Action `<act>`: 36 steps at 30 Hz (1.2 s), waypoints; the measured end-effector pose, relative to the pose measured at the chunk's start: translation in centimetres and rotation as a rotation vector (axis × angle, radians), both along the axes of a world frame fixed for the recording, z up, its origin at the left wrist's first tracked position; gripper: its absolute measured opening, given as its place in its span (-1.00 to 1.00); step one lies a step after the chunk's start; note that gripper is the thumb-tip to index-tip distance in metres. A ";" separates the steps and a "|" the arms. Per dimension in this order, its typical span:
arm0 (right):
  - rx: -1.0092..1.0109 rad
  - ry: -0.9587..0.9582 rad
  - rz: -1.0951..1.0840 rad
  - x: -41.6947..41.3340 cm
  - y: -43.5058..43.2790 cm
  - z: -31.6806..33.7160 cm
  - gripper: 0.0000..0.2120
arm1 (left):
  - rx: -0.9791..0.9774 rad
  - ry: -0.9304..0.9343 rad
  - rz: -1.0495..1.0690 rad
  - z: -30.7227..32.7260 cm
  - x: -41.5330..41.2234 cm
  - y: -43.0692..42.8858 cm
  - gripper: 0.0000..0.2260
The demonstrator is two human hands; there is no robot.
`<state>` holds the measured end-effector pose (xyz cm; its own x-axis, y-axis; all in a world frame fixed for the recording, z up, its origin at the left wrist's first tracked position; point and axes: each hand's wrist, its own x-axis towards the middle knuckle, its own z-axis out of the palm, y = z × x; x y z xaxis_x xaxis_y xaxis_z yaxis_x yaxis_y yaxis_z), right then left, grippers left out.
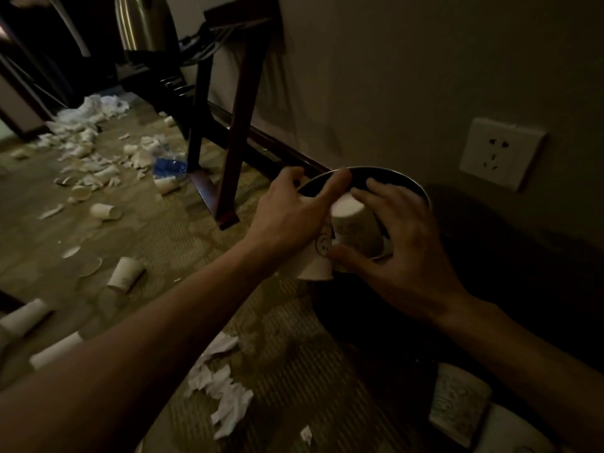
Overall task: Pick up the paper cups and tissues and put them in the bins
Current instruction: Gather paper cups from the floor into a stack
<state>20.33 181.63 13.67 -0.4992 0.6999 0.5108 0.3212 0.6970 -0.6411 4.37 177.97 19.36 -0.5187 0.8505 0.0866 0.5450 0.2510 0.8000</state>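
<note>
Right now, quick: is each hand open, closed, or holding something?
Left hand: fingers curled round a paper cup with a smiley face.
Right hand: holds a second paper cup, upside down over the dark bin.

In dim light, the left hand (294, 210) grips a smiley-face paper cup (318, 259) and the right hand (405, 243) grips an upturned paper cup (351, 220), base up, both over the rim of a dark round bin (392, 174) by the wall. A wall socket (501, 153) sits just right of the bin. Crumpled tissues (225, 393) and scattered paper cups (125, 274) litter the carpet (183, 243) around dark wooden furniture legs (238, 142).
</note>
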 end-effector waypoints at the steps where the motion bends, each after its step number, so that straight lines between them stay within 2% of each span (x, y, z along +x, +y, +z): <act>1: -0.048 0.035 0.048 0.0 -0.3 -0.1 -0.21 | 0.069 -0.057 0.033 -0.1 0.4 0.3 -0.32; 5: -0.304 0.181 0.201 0.0 0.0 -0.2 -0.40 | 0.326 -0.306 0.037 -0.5 1.7 1.5 -0.73; 7: -0.286 0.205 0.210 0.1 1.3 -0.1 -0.48 | 0.364 -0.360 -0.042 -0.8 1.5 1.7 -0.80; 9: -0.232 0.135 0.214 0.3 2.7 0.1 -0.50 | 0.361 -0.330 -0.121 -1.3 1.1 1.8 -0.82; 12: -0.126 -0.049 0.180 0.6 4.6 -0.2 -0.52 | 0.265 -0.159 -0.195 -2.7 0.2 1.5 -0.77; 14: -0.074 -0.178 0.168 0.5 5.3 -0.7 -0.57 | 0.133 -0.041 -0.225 -4.0 -0.4 1.2 -0.72; 16: -0.058 -0.292 0.149 0.3 5.6 -1.0 -0.72 | 0.001 0.180 -0.273 -5.3 -0.8 1.0 -0.71; 18: -0.030 -0.391 0.149 0.2 5.5 -1.1 -0.72 | -0.102 0.397 -0.344 -6.0 -0.6 1.3 -0.73; 21: -0.013 -0.372 0.154 0.7 4.9 -1.3 -0.71 | -0.147 0.471 -0.399 -5.8 0.2 1.6 -0.75; 23: -0.003 -0.248 0.141 1.9 3.9 -1.7 -0.79 | -0.135 0.478 -0.416 -5.8 0.6 1.2 -0.76; 25: 0.096 -0.140 0.063 3.8 2.3 -2.5 -0.83 | -0.075 0.553 -0.391 -6.1 1.0 0.0 -0.73; 27: 0.180 -0.086 -0.035 6.3 0.4 -4.3 -0.82 | 0.124 0.690 -0.380 -6.5 2.4 -2.2 -0.74; 29: 0.167 -0.087 -0.118 9.0 -1.6 -6.6 -0.78 | 0.335 0.755 -0.447 -7.8 4.4 -4.5 -0.80; 31: 0.053 -0.157 -0.194 11.6 -3.4 -9.2 -0.72 | 0.344 0.646 -0.567 -10.2 6.7 -6.6 -0.85; 34: -0.202 -0.394 -0.275 14.8 -5.9 -12.7 -0.53 | 0.013 0.328 -0.639 -14.4 9.7 -8.3 -0.85; 36: -0.353 -0.597 -0.341 16.6 -7.2 -14.2 -0.38 | -0.225 0.217 -0.591 -17.3 11.1 -8.2 -0.69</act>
